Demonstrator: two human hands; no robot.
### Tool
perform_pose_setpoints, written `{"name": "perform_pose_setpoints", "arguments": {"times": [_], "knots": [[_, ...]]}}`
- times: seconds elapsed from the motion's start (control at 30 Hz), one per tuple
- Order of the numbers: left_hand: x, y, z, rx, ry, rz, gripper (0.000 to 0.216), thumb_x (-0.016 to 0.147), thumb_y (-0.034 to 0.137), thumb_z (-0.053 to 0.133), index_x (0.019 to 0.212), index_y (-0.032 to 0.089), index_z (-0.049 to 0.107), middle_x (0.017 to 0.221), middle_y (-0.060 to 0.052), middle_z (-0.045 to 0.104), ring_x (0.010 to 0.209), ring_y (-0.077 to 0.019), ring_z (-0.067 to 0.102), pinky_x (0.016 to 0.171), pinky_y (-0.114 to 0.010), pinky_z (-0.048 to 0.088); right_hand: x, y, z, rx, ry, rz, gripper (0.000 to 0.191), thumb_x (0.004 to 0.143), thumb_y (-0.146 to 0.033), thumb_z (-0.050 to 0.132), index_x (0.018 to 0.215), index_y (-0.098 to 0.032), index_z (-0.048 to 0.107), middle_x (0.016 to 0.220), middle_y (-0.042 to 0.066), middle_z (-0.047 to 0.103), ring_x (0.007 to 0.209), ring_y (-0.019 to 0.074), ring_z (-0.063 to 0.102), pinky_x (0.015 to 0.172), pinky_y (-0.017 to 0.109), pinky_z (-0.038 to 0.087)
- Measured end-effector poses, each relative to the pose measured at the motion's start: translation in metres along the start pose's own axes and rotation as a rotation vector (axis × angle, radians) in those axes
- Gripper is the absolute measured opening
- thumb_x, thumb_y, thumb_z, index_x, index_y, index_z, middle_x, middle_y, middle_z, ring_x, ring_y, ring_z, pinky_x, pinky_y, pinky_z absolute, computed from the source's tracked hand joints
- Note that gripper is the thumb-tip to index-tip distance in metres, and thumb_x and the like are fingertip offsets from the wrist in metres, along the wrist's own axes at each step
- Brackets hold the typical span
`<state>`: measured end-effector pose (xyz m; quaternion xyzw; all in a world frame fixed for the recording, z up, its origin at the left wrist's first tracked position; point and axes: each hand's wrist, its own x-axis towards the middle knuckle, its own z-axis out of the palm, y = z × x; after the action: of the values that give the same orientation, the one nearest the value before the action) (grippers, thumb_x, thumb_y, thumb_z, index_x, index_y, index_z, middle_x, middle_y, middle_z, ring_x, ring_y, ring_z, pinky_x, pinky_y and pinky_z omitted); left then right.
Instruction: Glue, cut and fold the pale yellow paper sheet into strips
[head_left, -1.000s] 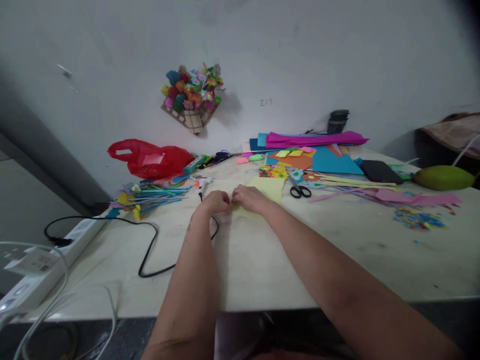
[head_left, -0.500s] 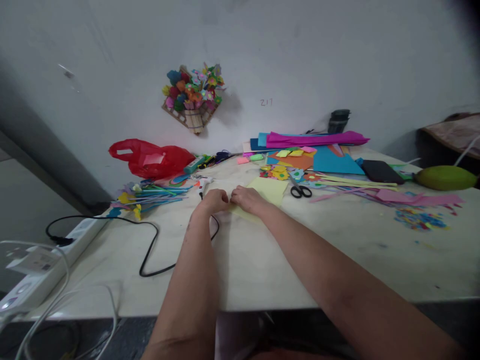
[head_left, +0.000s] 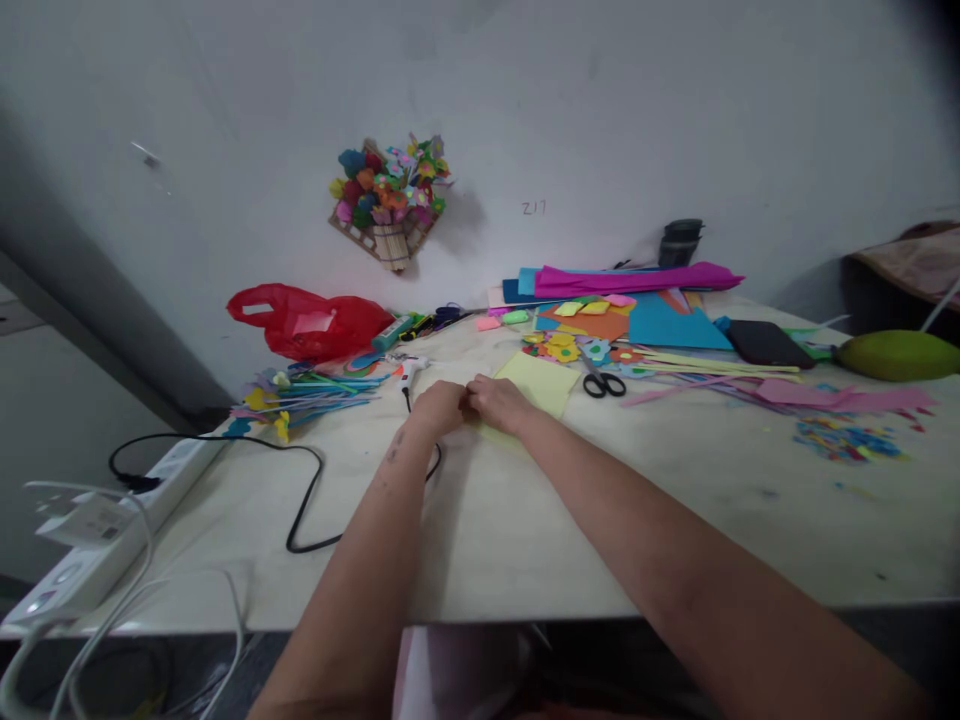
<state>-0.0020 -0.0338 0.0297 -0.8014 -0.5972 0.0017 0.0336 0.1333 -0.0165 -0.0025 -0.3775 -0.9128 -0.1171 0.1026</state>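
Observation:
A pale yellow sheet [head_left: 546, 380] lies on the table, partly covered by my right hand [head_left: 501, 404]. My right fingers are curled and closed at the sheet's left edge. My left hand [head_left: 442, 407] is closed too, its fingertips meeting the right ones there; what it pinches is hidden between the hands. Just behind my left hand lies a white glue gun [head_left: 409, 372] with a black cord. Black-handled scissors [head_left: 603, 384] rest to the right of the sheet.
Foam flowers [head_left: 562, 347], coloured sheets [head_left: 671, 322], a dark phone [head_left: 769, 343] and scraps [head_left: 847, 438] lie to the right. At left are a red plastic bag [head_left: 319, 325], flower stems [head_left: 322, 390], a power strip [head_left: 176, 462] and a black cable [head_left: 306, 500] across the table.
My left hand has turned and moved slightly right, closing against my right fingertips. The sheet looks slightly turned. The whole view has shifted a little.

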Motion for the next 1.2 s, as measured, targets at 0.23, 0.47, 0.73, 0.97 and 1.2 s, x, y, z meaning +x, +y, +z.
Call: {"name": "perform_pose_setpoints", "arguments": {"times": [0.23,0.47,0.73,0.97,1.2], "knots": [[-0.019,0.018,-0.005,0.215,0.015,0.098,0.028,0.076,0.013,0.041,0.094,0.015,0.063,0.092,-0.012,0.061,0.088,-0.0232,0.059,0.073,-0.031,0.046,-0.006,-0.001,-0.004,0.086,0.028,0.092,0.028,0.082,-0.031,0.046,0.086,-0.016,0.069,0.099,0.011,0.062,0.100,0.0217,0.050,0.068,0.027,0.040],[-0.037,0.011,-0.004,0.198,0.050,0.154,0.026,0.073,0.014,0.044,0.088,0.017,0.066,0.103,-0.010,0.058,0.103,-0.0217,0.051,0.080,-0.028,0.045,-0.007,0.008,0.004,0.074,0.048,0.235,0.031,0.085,-0.030,0.041,0.086,-0.019,0.070,0.101,0.008,0.064,0.101,0.0225,0.050,0.080,0.030,0.040],[-0.039,0.006,0.008,0.122,0.006,0.167,0.046,0.073,0.010,0.040,0.118,0.015,0.050,0.116,-0.011,0.057,0.114,-0.0180,0.047,0.092,-0.027,0.039,-0.001,0.007,0.015,0.060,0.040,0.287,0.038,0.087,-0.039,0.039,0.102,-0.016,0.065,0.116,0.011,0.058,0.113,0.0227,0.047,0.093,0.032,0.034],[-0.035,0.006,0.011,0.139,0.011,0.187,0.033,0.075,0.010,0.040,0.102,0.015,0.059,0.102,-0.011,0.064,0.104,-0.0199,0.055,0.090,-0.029,0.040,-0.002,0.003,0.010,0.044,0.020,0.366,0.033,0.084,-0.023,0.039,0.101,-0.014,0.065,0.113,0.014,0.060,0.109,0.0231,0.051,0.089,0.033,0.038],[-0.033,0.005,0.010,0.140,0.109,0.193,0.040,0.074,0.013,0.041,0.109,0.020,0.058,0.093,-0.009,0.064,0.092,-0.0209,0.057,0.080,-0.030,0.042,-0.002,0.001,0.004,0.055,-0.061,0.444,0.033,0.084,-0.020,0.039,0.100,-0.012,0.067,0.107,0.017,0.062,0.102,0.0246,0.055,0.082,0.033,0.042]]}}
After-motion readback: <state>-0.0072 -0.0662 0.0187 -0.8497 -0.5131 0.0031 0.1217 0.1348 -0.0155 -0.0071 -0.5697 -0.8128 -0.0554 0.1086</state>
